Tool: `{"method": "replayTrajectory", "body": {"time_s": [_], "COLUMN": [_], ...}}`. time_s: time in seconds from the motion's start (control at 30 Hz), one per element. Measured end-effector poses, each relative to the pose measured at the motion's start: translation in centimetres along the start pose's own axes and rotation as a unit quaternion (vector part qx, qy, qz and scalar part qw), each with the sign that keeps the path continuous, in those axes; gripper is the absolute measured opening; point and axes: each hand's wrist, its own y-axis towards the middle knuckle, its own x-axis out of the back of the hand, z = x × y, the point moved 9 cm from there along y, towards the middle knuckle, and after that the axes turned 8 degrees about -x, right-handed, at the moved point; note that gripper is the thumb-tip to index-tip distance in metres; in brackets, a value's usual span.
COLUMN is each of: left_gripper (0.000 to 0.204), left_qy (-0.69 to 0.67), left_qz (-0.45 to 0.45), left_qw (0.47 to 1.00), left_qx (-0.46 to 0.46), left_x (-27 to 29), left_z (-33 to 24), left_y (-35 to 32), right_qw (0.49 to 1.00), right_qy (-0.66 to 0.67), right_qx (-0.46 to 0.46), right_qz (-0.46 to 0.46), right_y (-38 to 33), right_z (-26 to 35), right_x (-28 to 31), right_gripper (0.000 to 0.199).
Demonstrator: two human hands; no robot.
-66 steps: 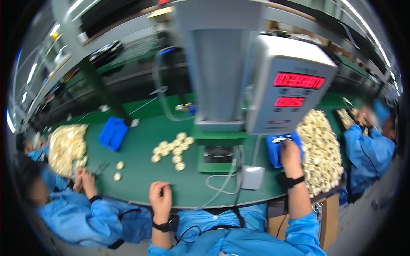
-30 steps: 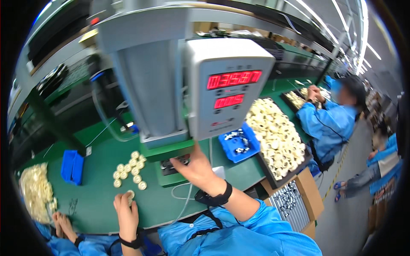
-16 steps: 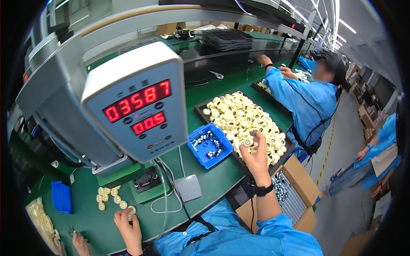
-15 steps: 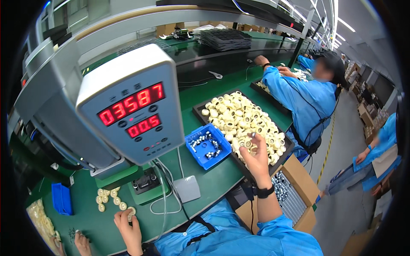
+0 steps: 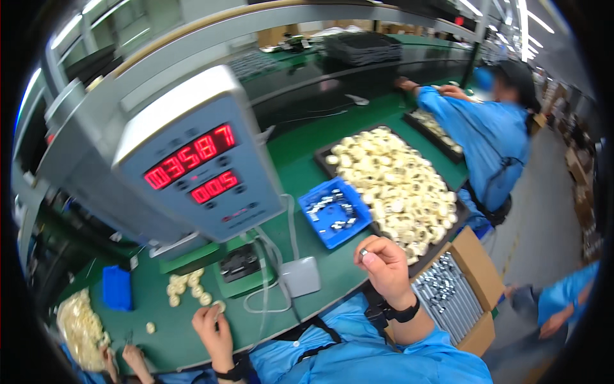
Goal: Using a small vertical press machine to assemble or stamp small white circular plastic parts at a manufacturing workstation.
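Observation:
My right hand [image 5: 389, 267] is closed in a pinch on a small shiny metal piece [image 5: 363, 252], in front of the tray's near corner. With closed fingertips my left hand [image 5: 214, 333] holds a cream round part [image 5: 219, 306] just above the green table. Beside it lies a loose cluster of the same cream parts [image 5: 182, 285]. A black tray [image 5: 462, 221] heaped with cream parts stands beyond my right hand. Left of that tray sits a blue bin [image 5: 332, 238] with small metal pieces inside. A machine with a red digital display [image 5: 192, 157] rises at the left; its black fixture [image 5: 240, 264] is near my left hand.
An open carton [image 5: 476, 269] of metal pieces and tubes stands at my right. A grey box [image 5: 300, 276] and cables lie mid-table. At left are a blue bin [image 5: 117, 288], a plastic bag [image 5: 80, 326] of cream parts and another person's hands [image 5: 135, 360]. A co-worker [image 5: 480, 134] sits beyond.
My right hand has drawn back from over the tray toward me, its fingers now pinched on the metal piece. My left hand still holds the cream part. The whole view has shifted.

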Motion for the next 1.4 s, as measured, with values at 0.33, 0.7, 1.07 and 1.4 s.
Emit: {"method": "replayTrajectory", "body": {"time_s": [0.33,0.7,1.07,1.4], "left_gripper": [0.027,0.037,0.04,0.029], "left_qy": [-0.02,-0.085,-0.213,-0.23], "left_qz": [-0.036,-0.046,-0.096,0.053], "left_qw": [0.999,0.994,0.969,0.972], "left_qx": [0.031,0.057,0.075,0.014], "left_x": [0.9,1.0,1.7,-4.1], "left_z": [-0.4,0.9,-0.1,-5.1], "left_y": [0.8,0.2,1.0,12.0], "right_qw": [0.953,0.914,0.951,0.96], "right_qy": [-0.261,-0.398,-0.302,-0.279], "right_qx": [-0.108,-0.014,0.027,0.013], "right_qz": [0.107,0.081,0.063,0.029], "right_y": [3.8,8.5,8.2,1.3], "right_z": [-8.4,-7.9,-9.4,-5.9], "right_x": [-14.1,-19.7,-18.6,-7.5], "right_gripper": [0.051,0.028,0.031,0.063]}}
